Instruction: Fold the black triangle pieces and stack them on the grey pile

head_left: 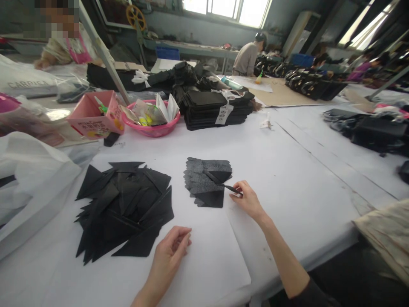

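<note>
My right hand (246, 199) pinches a thin black piece (232, 189), seen nearly edge-on. Its far tip reaches the right side of a spread of overlapping cut pieces (201, 179), mostly with speckled grey faces up and a few black areas. My left hand (172, 249) hovers over the white table, fingers curled and thumb close to the index finger; nothing shows between them. Just left of it lies a loose heap of black, pointed flat pieces (124, 209). Whether they are leather or fabric I cannot tell.
Behind the work lie a pink basin (153, 130) of small items, a pink box (92, 115) and a tagged black stack (204, 113). White plastic sheeting (35, 183) covers the left side. More black goods (377, 132) sit at right. Other people work farther back.
</note>
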Action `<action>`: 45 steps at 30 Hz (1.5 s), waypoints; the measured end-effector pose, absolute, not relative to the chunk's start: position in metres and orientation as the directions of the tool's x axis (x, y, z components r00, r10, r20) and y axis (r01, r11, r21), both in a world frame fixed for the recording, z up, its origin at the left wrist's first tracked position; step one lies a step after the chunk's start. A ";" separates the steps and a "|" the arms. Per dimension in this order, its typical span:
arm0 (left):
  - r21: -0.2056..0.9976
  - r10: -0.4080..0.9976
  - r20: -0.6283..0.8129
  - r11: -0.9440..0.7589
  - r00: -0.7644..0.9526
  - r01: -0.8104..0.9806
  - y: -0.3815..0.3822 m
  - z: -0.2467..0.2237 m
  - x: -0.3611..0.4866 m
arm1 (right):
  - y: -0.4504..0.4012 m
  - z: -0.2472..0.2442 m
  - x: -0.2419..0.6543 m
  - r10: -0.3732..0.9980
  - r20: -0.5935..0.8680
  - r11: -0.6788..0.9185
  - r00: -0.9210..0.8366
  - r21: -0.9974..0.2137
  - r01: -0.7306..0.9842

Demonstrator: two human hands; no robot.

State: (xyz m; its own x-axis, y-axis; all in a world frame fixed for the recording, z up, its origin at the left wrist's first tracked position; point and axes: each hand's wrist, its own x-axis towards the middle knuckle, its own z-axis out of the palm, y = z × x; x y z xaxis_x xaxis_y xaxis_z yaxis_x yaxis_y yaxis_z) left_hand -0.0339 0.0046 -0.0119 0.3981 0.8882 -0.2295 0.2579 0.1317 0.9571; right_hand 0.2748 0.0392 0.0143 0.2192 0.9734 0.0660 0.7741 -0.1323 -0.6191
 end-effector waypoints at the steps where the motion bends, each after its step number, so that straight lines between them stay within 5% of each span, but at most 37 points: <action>1: 0.954 0.908 -0.157 0.038 0.389 0.297 0.008 -0.012 -0.037 | 0.030 0.019 0.274 0.974 0.043 -0.144 0.224 -0.646 0.750; 7: 0.758 0.910 0.156 -0.359 0.384 0.544 0.029 -0.004 -0.070 | -0.041 0.035 0.237 0.973 -0.120 -0.221 0.197 -0.730 0.647; 16: 0.465 0.815 0.347 -0.579 0.464 0.670 0.055 -0.012 -0.104 | -0.109 -0.018 0.164 0.981 0.195 0.090 -0.016 -0.377 0.922; 24: 0.168 0.690 0.465 -0.684 0.554 0.710 0.044 -0.004 -0.112 | -0.114 -0.011 0.162 0.980 0.175 0.154 -0.093 -0.380 0.912; 37: 0.162 0.735 0.489 -0.605 0.469 0.780 0.063 -0.007 -0.110 | -0.107 -0.008 0.136 0.979 0.167 -0.028 0.119 -0.467 0.884; 45: 0.468 0.617 0.375 -0.770 0.692 0.434 -0.007 -0.006 -0.052 | -0.116 -0.008 0.143 0.993 0.094 -0.027 0.076 -0.442 0.897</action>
State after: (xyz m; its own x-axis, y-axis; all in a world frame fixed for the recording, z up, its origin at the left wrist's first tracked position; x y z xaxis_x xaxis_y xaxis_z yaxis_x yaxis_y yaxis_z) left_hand -0.0520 -0.0071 -0.0063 0.6916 0.6173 0.3750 0.4335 -0.7700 0.4681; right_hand 0.1429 -0.1161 -0.0077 0.0760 0.9927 0.0939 0.8966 -0.0269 -0.4420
